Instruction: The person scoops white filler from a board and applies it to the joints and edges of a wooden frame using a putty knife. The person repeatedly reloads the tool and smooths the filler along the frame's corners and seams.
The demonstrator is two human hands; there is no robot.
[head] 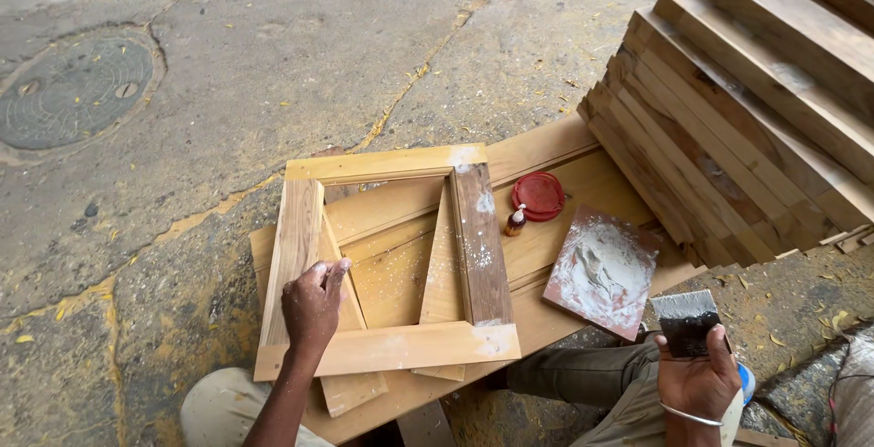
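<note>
Head view: left hand (312,306) presses fingertips on the wooden frame (387,265) lying on boards, right hand (699,376) grips a putty scraper (686,320). Filling looks underway; next, I'd judge, scoop white filler off the square tile (603,269).

I see a cracked concrete floor (273,74) in daylight, a round manhole cover (75,92) far left, stacked wooden frames (756,110) at right.

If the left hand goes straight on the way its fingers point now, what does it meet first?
The left hand already rests its fingertips on the left rail of the wooden frame. Going further up the picture, it would probably slide along that rail toward the top rail.
</note>
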